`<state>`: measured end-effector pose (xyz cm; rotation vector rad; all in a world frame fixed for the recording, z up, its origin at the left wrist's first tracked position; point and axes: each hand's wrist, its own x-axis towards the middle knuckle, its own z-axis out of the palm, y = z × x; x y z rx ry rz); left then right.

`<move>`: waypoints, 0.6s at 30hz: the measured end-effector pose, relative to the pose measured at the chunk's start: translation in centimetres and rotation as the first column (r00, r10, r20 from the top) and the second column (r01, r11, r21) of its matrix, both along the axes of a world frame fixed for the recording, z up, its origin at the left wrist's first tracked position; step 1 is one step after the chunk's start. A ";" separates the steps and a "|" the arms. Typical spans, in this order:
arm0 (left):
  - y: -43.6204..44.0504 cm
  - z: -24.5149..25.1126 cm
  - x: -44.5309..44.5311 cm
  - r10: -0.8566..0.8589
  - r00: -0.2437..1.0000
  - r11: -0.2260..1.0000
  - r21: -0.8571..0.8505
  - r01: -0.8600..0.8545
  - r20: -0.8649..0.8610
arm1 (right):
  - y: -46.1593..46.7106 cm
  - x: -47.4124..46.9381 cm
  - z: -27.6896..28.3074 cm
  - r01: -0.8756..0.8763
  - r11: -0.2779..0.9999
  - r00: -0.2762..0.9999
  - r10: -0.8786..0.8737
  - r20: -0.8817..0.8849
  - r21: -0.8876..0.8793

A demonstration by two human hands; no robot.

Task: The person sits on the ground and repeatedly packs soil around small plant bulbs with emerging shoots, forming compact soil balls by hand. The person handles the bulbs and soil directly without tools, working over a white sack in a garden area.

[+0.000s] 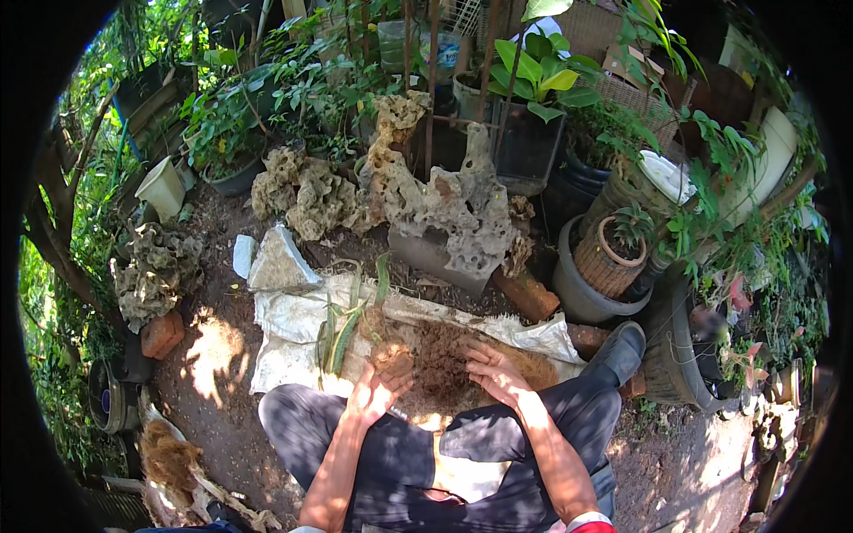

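My left hand (pixel 380 394) is palm up with its fingers spread and holds nothing. Just beyond its fingertips lies a light brown clump (pixel 392 357); whether they touch is unclear. My right hand (pixel 496 374) is empty too, its fingers apart at the right edge of a heap of dark, crumbly soil (pixel 440 356). Both hands are over a white woven sack (pixel 286 353) spread on the ground before my crossed legs. Long, green-striped leaves of a snake plant (pixel 345 338) lie left of the soil. Brown coir fibre (pixel 536 368) lies at the right, partly behind my right hand.
Porous rocks (pixel 460 206) and a white-edged stone (pixel 280 260) stand behind the sack. Bricks (pixel 530 296) and large pots (pixel 593 303) border the right side. A rock (pixel 156 273) on a brick is at the left. Coconut husk fibre (pixel 166 453) lies lower left.
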<state>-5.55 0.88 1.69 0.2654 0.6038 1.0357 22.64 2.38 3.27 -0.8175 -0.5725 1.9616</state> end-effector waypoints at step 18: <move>0.2 -0.9 -0.2 -0.003 0.999 0.999 0.036 0.001 0.041 | 0.0 0.2 0.0 -0.023 0.998 0.975 0.036 -0.219 0.059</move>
